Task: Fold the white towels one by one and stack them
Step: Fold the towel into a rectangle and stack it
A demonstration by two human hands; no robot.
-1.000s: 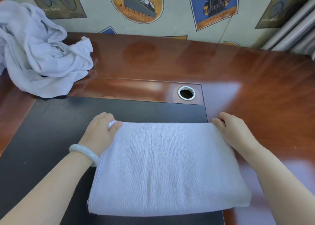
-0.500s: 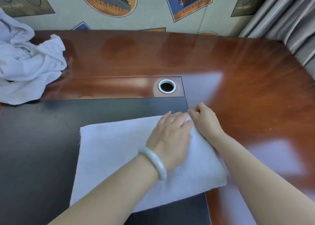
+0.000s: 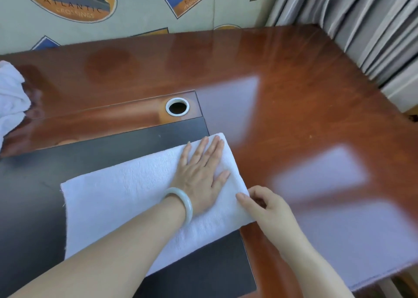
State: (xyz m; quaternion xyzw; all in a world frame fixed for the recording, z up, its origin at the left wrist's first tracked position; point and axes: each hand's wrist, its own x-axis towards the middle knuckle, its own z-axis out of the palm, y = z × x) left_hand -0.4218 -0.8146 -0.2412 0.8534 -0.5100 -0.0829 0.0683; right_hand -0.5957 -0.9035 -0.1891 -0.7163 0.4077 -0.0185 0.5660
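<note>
Now, in the head view, the folded towel [image 3: 122,198] lies on the black mat [image 3: 203,273], its right end over the mat's edge onto the desk [image 3: 294,117]. The left hand [image 3: 201,175], wearing a bracelet [image 3: 187,204], presses flat on it with fingers straight and spread. The right hand [image 3: 269,209] pinches the towel's right edge, fingers curled. More towels [image 3: 11,98] are heaped at far left.
</note>
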